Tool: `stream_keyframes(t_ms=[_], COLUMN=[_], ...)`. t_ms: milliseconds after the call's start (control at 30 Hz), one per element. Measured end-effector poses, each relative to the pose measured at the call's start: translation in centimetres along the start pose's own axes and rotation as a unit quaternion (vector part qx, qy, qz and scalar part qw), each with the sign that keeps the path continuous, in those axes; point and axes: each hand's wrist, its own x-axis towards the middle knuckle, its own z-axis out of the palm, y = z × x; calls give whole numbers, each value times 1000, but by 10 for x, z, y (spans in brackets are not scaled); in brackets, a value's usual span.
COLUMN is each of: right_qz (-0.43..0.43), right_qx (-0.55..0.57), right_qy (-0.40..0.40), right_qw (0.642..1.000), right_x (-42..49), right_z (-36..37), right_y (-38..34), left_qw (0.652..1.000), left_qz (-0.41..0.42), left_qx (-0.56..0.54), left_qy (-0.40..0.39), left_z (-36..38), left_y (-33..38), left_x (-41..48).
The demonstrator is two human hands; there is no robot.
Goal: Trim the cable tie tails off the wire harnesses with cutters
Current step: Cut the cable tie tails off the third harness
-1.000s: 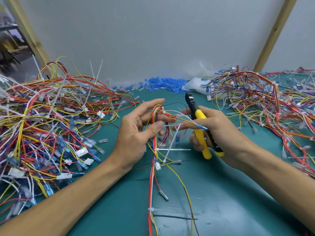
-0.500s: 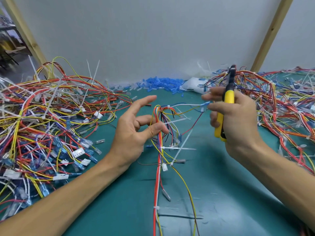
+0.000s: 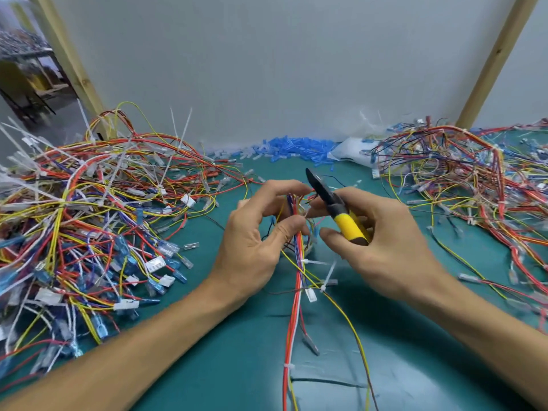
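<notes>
Wire harness (image 3: 297, 250) on the green mat (image 3: 237, 351), between your hands. Left hand (image 3: 255, 241) pinches the bundle, fingers curled. Right hand (image 3: 385, 244) grips the cutters (image 3: 336, 207), tip up-left beside the wires. Tie tails (image 3: 329, 272) stick out just below. Harness piles (image 3: 89, 218) either side.

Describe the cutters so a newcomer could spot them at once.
Look mid-table on the green mat, between the left heap and right heap of wires. There the right hand grips the cutters: the only tool, yellow handles and a black nose, amid thin wires.
</notes>
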Motion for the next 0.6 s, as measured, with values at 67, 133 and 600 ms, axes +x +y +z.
stream_keyframes(t_ms=[67,133,600], right_qz=[8,47,101], right_qx=[35,140,305], right_qy=[10,10,40], right_qw=[999,989,946], right_x=[1,4,5], right_z=[1,0,-2], right_y=[-1,-5,-11], left_qw=[1000,1000,950], left_qz=[-15,-18,87], left_qx=[9,18,298], left_qy=[-1,-4,26], left_z=[0,0,3], left_y=[2,5,17], left_x=[-2,-4,-5])
